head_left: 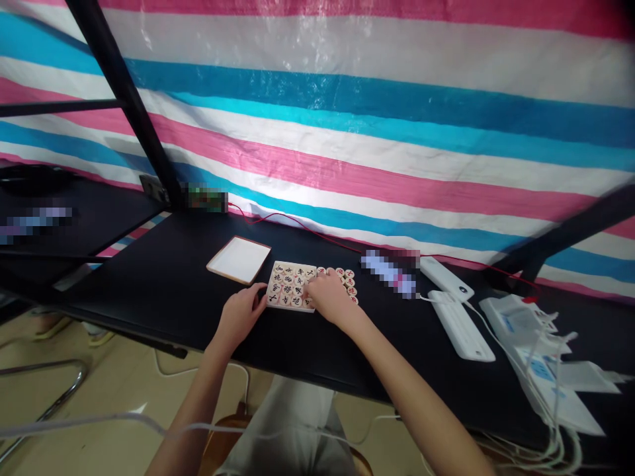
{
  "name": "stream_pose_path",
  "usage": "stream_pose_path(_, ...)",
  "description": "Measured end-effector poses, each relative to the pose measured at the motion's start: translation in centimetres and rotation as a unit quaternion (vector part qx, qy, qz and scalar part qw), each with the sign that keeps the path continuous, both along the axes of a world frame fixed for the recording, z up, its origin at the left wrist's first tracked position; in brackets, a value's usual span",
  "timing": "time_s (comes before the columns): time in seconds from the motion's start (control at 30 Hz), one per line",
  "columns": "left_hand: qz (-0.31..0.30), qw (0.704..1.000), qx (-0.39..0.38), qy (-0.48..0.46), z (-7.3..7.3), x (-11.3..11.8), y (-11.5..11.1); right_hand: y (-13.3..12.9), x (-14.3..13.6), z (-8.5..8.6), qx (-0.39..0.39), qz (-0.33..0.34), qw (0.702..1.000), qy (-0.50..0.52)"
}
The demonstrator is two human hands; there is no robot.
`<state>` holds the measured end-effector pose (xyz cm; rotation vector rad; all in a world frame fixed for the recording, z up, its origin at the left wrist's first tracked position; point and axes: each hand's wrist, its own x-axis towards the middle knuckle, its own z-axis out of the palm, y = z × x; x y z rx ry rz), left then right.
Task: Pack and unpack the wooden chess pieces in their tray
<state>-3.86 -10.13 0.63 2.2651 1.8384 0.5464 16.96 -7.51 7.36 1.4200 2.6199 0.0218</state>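
Note:
A shallow white box (290, 307) on the black desk holds rows of round xiangqi pieces (288, 289) with black and red characters. My left hand (241, 309) grips the left edge of this box, its fingers curved and the thumb near the front corner. Over the right end of the box reaches my right hand (327, 297), fingertips bent down together at a piece there; the hand partly hides what it pinches. More pieces with red characters (350, 282) lie in a block just right of the box, partly behind my right hand. The box lid (240, 260), white inside, lies at the left.
White power banks or similar slim devices (462, 327), a blurred-out item (389, 272) and a power strip with tangled cables (540, 370) lie to the right. A red cable (307, 228) runs along the back by the striped sheet (347, 145). A black frame post (124, 99) stands left.

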Motion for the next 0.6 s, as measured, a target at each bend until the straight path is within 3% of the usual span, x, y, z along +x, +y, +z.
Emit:
stream_pose_path(0.37, 0.000, 0.995, 0.041, 0.094, -0.6, -0.6, -1.5, -0.1, 0.8, -1.0, -0.045, 0.051, 0.992, 0.106)
stream_pose_path(0.6, 0.001, 0.994, 0.053, 0.094, -0.7, -0.5, -1.7, -1.1, 1.6, -2.2, -0.036, 0.062, 0.977, 0.201)
